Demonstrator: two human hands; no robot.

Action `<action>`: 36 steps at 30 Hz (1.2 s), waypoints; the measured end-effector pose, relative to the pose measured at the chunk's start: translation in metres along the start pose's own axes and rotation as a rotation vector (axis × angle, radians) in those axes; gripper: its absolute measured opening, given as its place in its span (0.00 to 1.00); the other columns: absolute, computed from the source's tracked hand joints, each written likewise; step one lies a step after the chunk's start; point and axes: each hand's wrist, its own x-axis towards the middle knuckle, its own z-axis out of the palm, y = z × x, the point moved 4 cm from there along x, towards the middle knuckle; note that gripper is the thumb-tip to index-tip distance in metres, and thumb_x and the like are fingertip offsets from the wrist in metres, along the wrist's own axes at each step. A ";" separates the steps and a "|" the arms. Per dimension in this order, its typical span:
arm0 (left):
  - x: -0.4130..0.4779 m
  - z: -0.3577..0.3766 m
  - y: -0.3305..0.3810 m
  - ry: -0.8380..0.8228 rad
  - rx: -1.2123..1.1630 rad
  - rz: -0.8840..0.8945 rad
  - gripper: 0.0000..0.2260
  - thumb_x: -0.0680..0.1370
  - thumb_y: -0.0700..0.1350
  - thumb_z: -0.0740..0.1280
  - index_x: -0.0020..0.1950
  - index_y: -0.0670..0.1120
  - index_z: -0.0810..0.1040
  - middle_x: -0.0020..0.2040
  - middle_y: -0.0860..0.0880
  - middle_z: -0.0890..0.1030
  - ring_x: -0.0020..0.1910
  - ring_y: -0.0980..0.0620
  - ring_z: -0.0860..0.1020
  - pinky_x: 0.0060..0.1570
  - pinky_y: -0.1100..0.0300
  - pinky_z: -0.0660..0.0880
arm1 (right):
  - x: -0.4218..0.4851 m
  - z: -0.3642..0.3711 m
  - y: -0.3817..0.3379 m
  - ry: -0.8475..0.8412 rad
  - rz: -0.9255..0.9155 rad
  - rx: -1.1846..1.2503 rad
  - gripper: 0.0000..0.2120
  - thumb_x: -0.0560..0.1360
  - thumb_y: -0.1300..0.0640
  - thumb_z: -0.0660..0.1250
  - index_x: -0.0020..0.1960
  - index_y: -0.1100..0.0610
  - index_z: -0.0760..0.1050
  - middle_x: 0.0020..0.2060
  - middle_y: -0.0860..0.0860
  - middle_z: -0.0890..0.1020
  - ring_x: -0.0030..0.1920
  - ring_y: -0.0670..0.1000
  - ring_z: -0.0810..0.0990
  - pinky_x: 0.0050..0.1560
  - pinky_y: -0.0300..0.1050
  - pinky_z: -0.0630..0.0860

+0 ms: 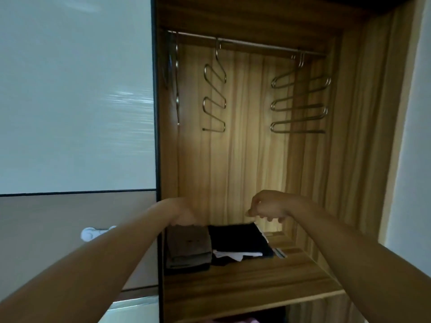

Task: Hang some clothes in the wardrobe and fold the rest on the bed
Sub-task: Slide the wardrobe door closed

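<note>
I am looking at two bare forearms reaching from the bottom corners of my view into the open wardrobe [361, 136]. Below them one wooden shelf [233, 280] is running across, and two stacks of folded clothes are lying side by side at its left end: a brown stack [189, 249] against the left wall and a black stack [238, 238] touching it on the right, with one white piece [229, 254] poking out of the black stack's front.

The left hand [183, 212] is bending down at the wrist over the far edge of the brown stack. Its fingers are hiding behind the hand, so I cannot tell whether its grip is apart or clamped on the cloth.

The right hand [268, 207] is hovering just above the far right corner of the black stack. Its fingers are curling in toward the thumb, but I cannot tell whether that grip is pinching the cloth or closing on nothing.

Farther back, one metal rail [251, 44] is spanning the top. I am counting one zigzag hanger [216, 89] left of centre, what are looking like two overlapping zigzag hangers [300, 106] at the right, and an edge-on cluster [173, 73] at the far left that I cannot count. No clothes are hanging on any of them.
</note>
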 end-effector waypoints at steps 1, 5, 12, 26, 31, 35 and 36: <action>-0.012 -0.011 -0.004 0.037 0.008 0.001 0.11 0.85 0.49 0.60 0.49 0.47 0.78 0.37 0.55 0.71 0.31 0.61 0.67 0.24 0.77 0.65 | -0.003 -0.005 -0.011 0.011 -0.022 0.009 0.20 0.77 0.43 0.68 0.61 0.55 0.78 0.56 0.55 0.80 0.54 0.54 0.81 0.56 0.53 0.80; -0.041 -0.035 -0.037 0.088 0.055 -0.140 0.13 0.84 0.50 0.62 0.41 0.49 0.70 0.40 0.51 0.72 0.33 0.56 0.68 0.20 0.73 0.67 | -0.009 -0.008 -0.048 -0.002 -0.075 0.008 0.21 0.77 0.41 0.69 0.63 0.52 0.76 0.55 0.53 0.80 0.54 0.54 0.80 0.58 0.55 0.80; -0.090 -0.064 -0.083 0.291 0.187 -0.320 0.16 0.79 0.55 0.63 0.55 0.44 0.78 0.49 0.47 0.80 0.40 0.50 0.77 0.37 0.59 0.72 | -0.009 -0.004 -0.122 0.090 -0.241 -0.090 0.22 0.76 0.36 0.67 0.59 0.52 0.78 0.53 0.54 0.82 0.48 0.53 0.82 0.40 0.44 0.78; -0.137 -0.107 -0.199 0.613 0.284 -0.338 0.42 0.77 0.53 0.70 0.78 0.69 0.43 0.72 0.45 0.58 0.69 0.43 0.68 0.58 0.45 0.77 | 0.035 -0.022 -0.327 0.780 -0.546 -0.656 0.59 0.72 0.29 0.66 0.80 0.54 0.28 0.76 0.59 0.25 0.77 0.62 0.25 0.76 0.70 0.41; -0.130 -0.121 -0.200 0.861 0.542 -0.215 0.38 0.77 0.59 0.68 0.79 0.65 0.48 0.74 0.43 0.55 0.73 0.41 0.59 0.66 0.45 0.68 | 0.056 -0.017 -0.314 0.725 -0.601 -0.504 0.62 0.71 0.32 0.70 0.77 0.48 0.21 0.71 0.51 0.17 0.73 0.55 0.18 0.75 0.72 0.52; -0.116 -0.134 -0.204 0.976 0.758 -0.120 0.39 0.76 0.71 0.61 0.80 0.66 0.43 0.81 0.41 0.39 0.80 0.41 0.36 0.75 0.33 0.45 | 0.061 -0.020 -0.304 0.730 -0.594 -0.464 0.63 0.70 0.31 0.71 0.75 0.45 0.20 0.71 0.48 0.16 0.71 0.51 0.15 0.73 0.74 0.48; -0.111 -0.137 -0.204 0.981 0.804 -0.087 0.40 0.75 0.72 0.59 0.80 0.65 0.41 0.81 0.41 0.35 0.79 0.41 0.33 0.75 0.31 0.43 | 0.062 -0.021 -0.300 0.732 -0.600 -0.465 0.63 0.70 0.31 0.70 0.75 0.44 0.20 0.71 0.47 0.17 0.71 0.50 0.16 0.72 0.75 0.47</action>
